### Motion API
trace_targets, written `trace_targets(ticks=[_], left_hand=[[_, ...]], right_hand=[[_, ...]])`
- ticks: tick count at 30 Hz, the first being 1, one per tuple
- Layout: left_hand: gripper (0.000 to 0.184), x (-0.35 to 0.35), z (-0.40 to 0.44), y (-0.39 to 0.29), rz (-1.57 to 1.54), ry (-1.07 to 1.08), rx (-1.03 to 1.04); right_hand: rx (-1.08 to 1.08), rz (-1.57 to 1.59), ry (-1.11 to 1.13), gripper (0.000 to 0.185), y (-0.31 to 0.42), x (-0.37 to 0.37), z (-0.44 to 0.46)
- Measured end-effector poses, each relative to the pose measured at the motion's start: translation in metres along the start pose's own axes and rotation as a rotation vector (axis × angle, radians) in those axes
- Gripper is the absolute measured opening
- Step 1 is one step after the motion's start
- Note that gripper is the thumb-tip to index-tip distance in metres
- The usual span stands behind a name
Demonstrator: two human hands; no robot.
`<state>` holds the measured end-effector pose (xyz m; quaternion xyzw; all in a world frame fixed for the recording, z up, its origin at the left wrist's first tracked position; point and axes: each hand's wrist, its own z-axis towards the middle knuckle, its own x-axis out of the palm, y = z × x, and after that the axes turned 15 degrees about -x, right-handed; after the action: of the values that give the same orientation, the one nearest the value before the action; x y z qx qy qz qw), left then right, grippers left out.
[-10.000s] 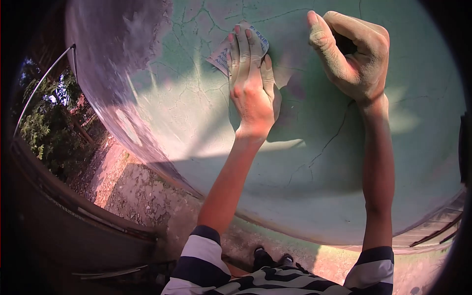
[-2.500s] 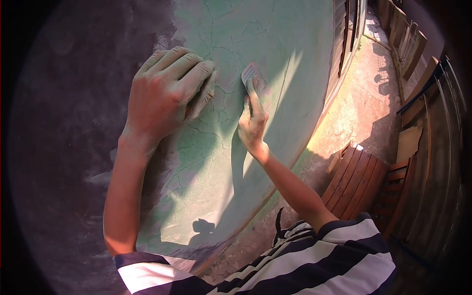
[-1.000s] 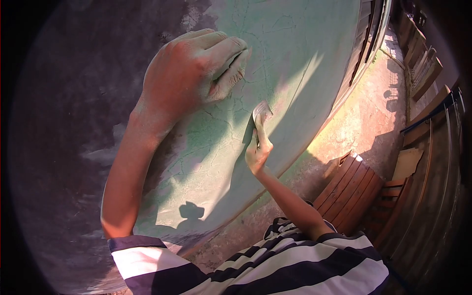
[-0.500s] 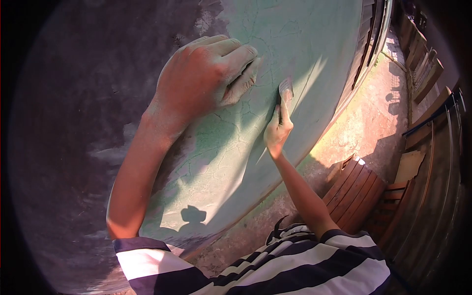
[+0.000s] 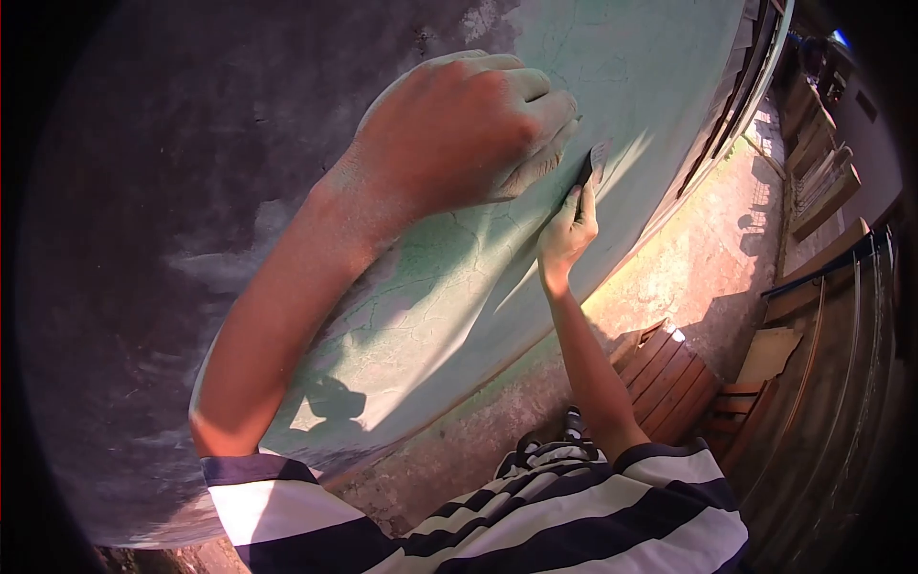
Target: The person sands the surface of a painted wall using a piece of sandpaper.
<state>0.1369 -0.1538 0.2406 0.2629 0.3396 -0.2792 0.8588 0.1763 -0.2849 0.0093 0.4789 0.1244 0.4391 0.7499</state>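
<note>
My left hand (image 5: pixel 469 129), coated in pale dust, is up against the wall with its fingers curled in. Whatever it may hold is hidden behind the fingers. Lower and to the right, my right hand (image 5: pixel 569 239) grips a putty knife (image 5: pixel 597 165), its blade angled up near the wall surface. Both hands are over the pale green, cracked part of the wall (image 5: pixel 421 297). A dark, bare-looking area (image 5: pixel 172 191) of the wall spreads across the left.
A slatted wooden bench (image 5: pixel 669 383) stands low on the right. Beyond it are wooden boards (image 5: pixel 827 201) and a sunlit concrete floor (image 5: pixel 703 239). Louvred slats (image 5: pixel 732 105) edge the wall at the upper right. My head's shadow (image 5: pixel 335 397) falls on the wall.
The view has shifted across the wall. In it, both hands appear farther right and slightly higher, and the putty knife is closer to my left hand. Its blade shows at a different angle.
</note>
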Motion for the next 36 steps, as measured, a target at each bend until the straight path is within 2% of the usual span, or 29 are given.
trace_targets(ticks=[1, 3, 5, 6, 8, 10, 12, 14, 15, 16, 18, 21, 24, 26, 28, 30, 31, 34, 36], left_hand=[[0.02, 0.0, 0.0, 0.0, 0.019, 0.022, -0.001], [0.019, 0.0, 0.0, 0.001, 0.038, 0.026, -0.011], [0.017, 0.001, 0.0, 0.0, 0.032, 0.03, -0.019], [0.017, 0.001, -0.001, 0.0, 0.03, 0.019, -0.03], [0.015, 0.001, -0.001, 0.002, 0.065, 0.034, -0.004], [0.013, -0.001, 0.0, 0.006, 0.05, 0.041, 0.052], [0.011, -0.006, 0.0, 0.008, 0.032, 0.045, 0.1], [0.009, -0.012, 0.001, 0.011, 0.168, -0.001, 0.103], [0.009, -0.013, 0.002, 0.011, 0.172, -0.006, 0.101], [0.009, -0.014, 0.002, 0.01, 0.212, -0.012, 0.073], [0.008, -0.013, 0.003, 0.009, 0.253, -0.016, 0.045], [0.009, -0.009, 0.002, 0.01, 0.267, -0.033, 0.128], [0.014, -0.013, 0.002, 0.009, 0.263, 0.025, 0.071], [0.021, -0.015, 0.002, 0.01, 0.184, 0.063, 0.026], [0.023, -0.019, 0.003, 0.011, 0.179, 0.057, 0.025], [0.026, -0.022, 0.004, 0.011, 0.177, 0.044, 0.021], [0.024, -0.023, 0.005, 0.011, 0.165, 0.055, 0.039], [0.018, -0.03, 0.003, 0.012, 0.17, 0.074, 0.066], [0.015, -0.036, 0.003, 0.012, 0.184, 0.071, 0.069]], right_hand=[[-0.006, -0.005, 0.011, 0.039, -0.002, 0.001, -0.014], [-0.267, -0.015, 0.06, 0.04, -0.014, 0.0, -0.073], [-0.456, -0.005, 0.185, 0.044, -0.028, -0.009, -0.119], [-0.48, 0.016, 0.226, 0.047, -0.032, -0.013, -0.116], [-0.515, -0.032, 0.167, 0.043, -0.028, -0.009, -0.079], [-0.231, -0.086, 0.053, 0.032, -0.01, -0.003, -0.031], [-0.371, 0.067, -0.087, 0.03, -0.003, 0.013, 0.001], [-0.373, -0.032, -0.056, 0.033, 0.008, 0.019, -0.024], [-0.424, -0.052, 0.018, 0.04, -0.005, 0.017, -0.05], [-0.651, -0.017, 0.035, 0.053, 0.003, 0.02, -0.069], [-0.711, 0.088, 0.279, 0.063, 0.009, 0.01, -0.099], [-0.748, 0.126, 0.269, 0.064, 0.008, 0.014, -0.06], [-0.398, 0.182, 0.121, 0.061, 0.041, 0.029, -0.025], [-0.464, 0.117, 0.125, 0.053, 0.036, 0.034, -0.047], [-0.805, 0.089, 0.151, 0.047, 0.036, 0.028, -0.085], [-0.704, 0.154, 0.488, 0.057, -0.001, 0.005, -0.147], [-0.71, 0.135, 0.517, 0.059, 0.001, 0.004, -0.144], [-0.855, 0.111, 0.354, 0.059, 0.029, 0.025, -0.088], [-0.754, 0.168, 0.221, 0.057, 0.055, 0.043, -0.054]])
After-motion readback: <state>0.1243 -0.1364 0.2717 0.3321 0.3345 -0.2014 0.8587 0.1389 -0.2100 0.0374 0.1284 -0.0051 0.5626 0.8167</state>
